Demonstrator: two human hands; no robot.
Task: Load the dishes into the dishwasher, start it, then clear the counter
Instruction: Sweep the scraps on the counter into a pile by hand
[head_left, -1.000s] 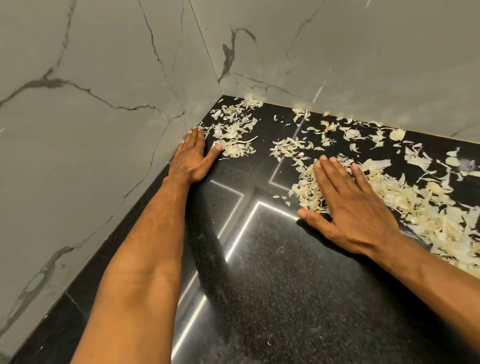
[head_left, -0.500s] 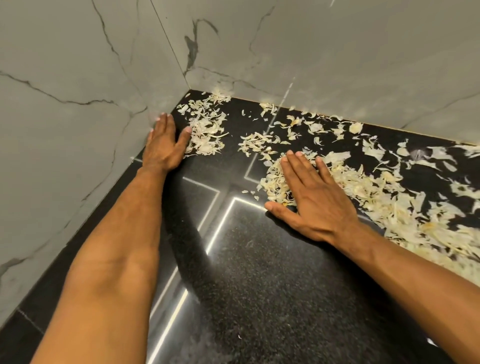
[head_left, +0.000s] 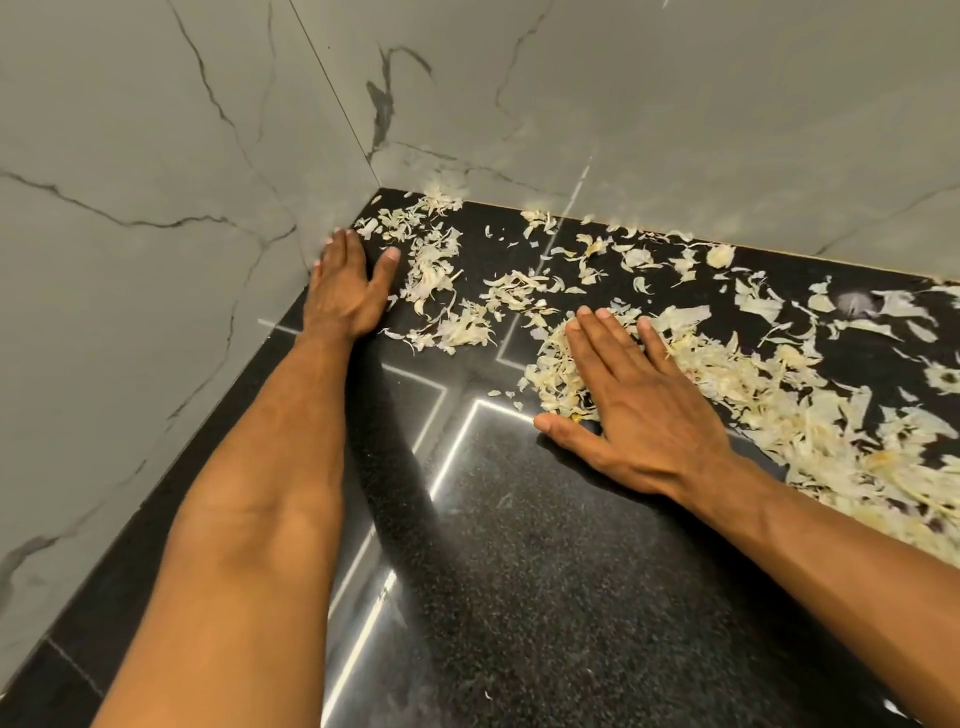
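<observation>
Pale, papery vegetable peels (head_left: 810, 415) lie scattered over the black speckled counter (head_left: 545, 571), thickest at the right and thinner toward the back corner. My left hand (head_left: 345, 288) lies flat on the counter against the left wall, fingers straight, just left of a small patch of peels (head_left: 436, 275). My right hand (head_left: 639, 405) rests flat with spread fingers on the near edge of the big pile, thumb out to the left on bare counter. Neither hand holds anything.
Grey marble wall panels (head_left: 156, 260) close off the counter on the left and at the back, meeting in a corner (head_left: 376, 184). Bright light strips reflect on the glossy counter between my arms.
Both hands stay flat on the counter. My left hand has slid a little farther along the wall toward the corner; my right hand sits slightly deeper in the pile. The camera has shifted.
</observation>
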